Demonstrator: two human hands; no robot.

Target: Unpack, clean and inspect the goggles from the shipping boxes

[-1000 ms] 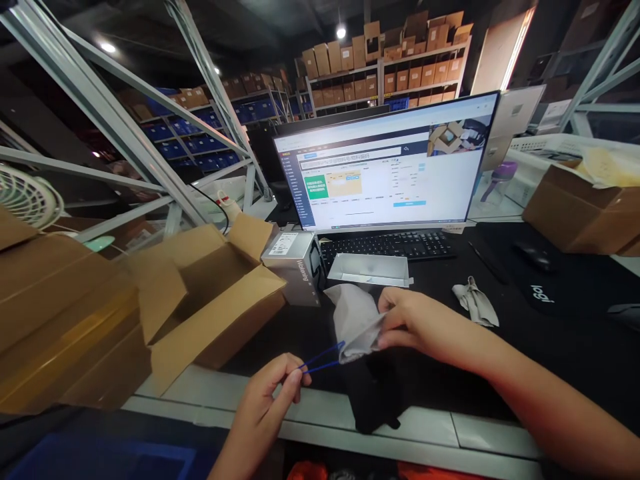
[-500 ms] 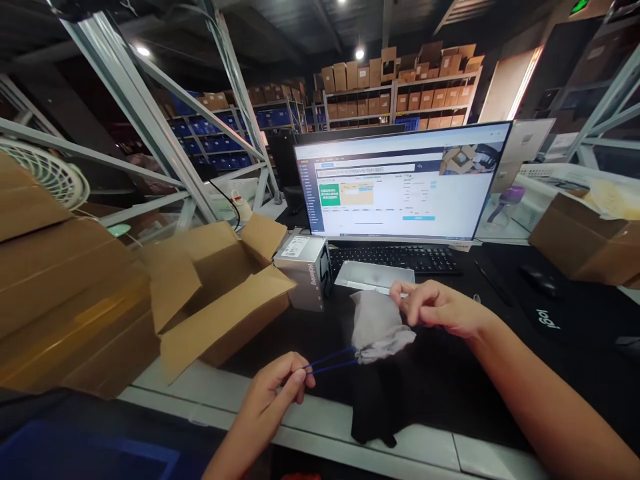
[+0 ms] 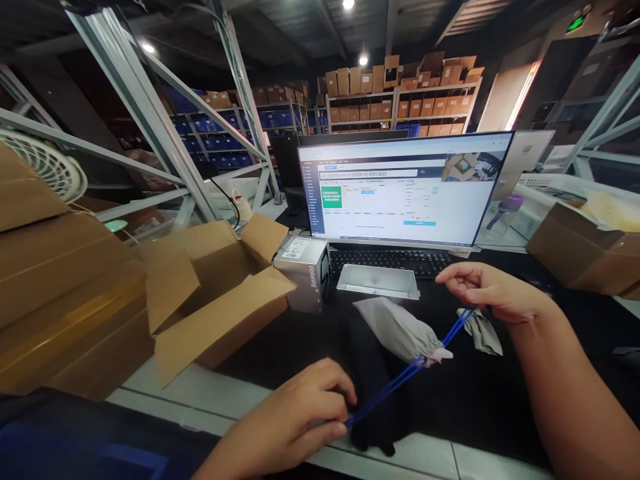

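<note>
A pale grey drawstring pouch [image 3: 397,327] lies on the black mat, its gathered mouth pointing toward the lower right. Two blue cords [image 3: 400,379] run taut from that mouth in opposite directions. My left hand [image 3: 305,417], at the near edge of the mat, pinches the end of one cord. The other cord's end is gripped in my right hand [image 3: 493,293], raised in front of the keyboard [image 3: 395,261]. Beneath the left cord lies a black cloth-like item [image 3: 373,400]. A small crumpled grey cloth piece [image 3: 483,333] rests by my right wrist.
An open cardboard box [image 3: 225,317] stands left, beside a grey printed box [image 3: 303,273]. Behind the pouch sits a shallow white tray [image 3: 379,280], below the monitor [image 3: 400,190]. Stacked cartons [image 3: 60,287] are far left; another carton [image 3: 583,250] is at right.
The cords have been drawn apart and the pouch mouth is gathered tighter. My right hand has moved right, my left hand right and down. The crumpled grey piece has come into view.
</note>
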